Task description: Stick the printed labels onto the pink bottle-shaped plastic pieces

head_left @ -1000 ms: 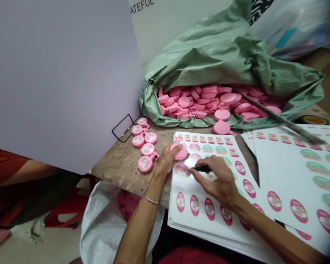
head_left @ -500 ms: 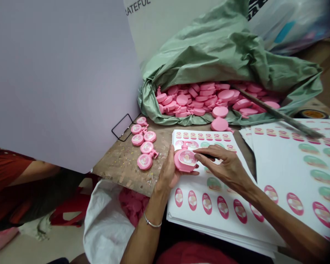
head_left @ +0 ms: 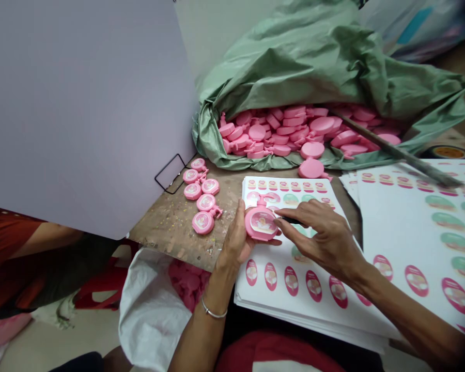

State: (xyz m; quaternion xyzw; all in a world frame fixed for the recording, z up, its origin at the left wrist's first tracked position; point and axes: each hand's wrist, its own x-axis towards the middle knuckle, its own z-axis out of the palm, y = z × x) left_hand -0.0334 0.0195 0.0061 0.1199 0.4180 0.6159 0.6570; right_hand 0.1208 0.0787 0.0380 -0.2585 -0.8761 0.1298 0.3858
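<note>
My left hand (head_left: 238,235) is closed around a round pink toy pump bottle (head_left: 250,223), whose pump top points away from me. A printed label (head_left: 264,224) lies on its flat face. My right hand (head_left: 320,230) pinches a slim black tool (head_left: 292,219), its kind unclear; thumb and forefinger tips are at the label's right edge. Beneath both hands lies a stack of sticker sheets (head_left: 271,310), printed with pink ovals and green shapes. Several labelled pink bottles (head_left: 203,222) lie on the wooden table left of my hands.
A green sack (head_left: 294,67) full of unlabelled pink bottles (head_left: 282,139) lies at the back, a stick (head_left: 403,155) across its mouth. More sticker sheets (head_left: 399,222) lie right. A white sack (head_left: 151,310) hangs below the table's left edge. Another person's arm (head_left: 48,240) shows behind a pale panel (head_left: 81,103).
The label, earlier set over towards the bottle's right edge, now sits more squarely on its face. The bottle stays in my left hand, and the view has shifted slightly.
</note>
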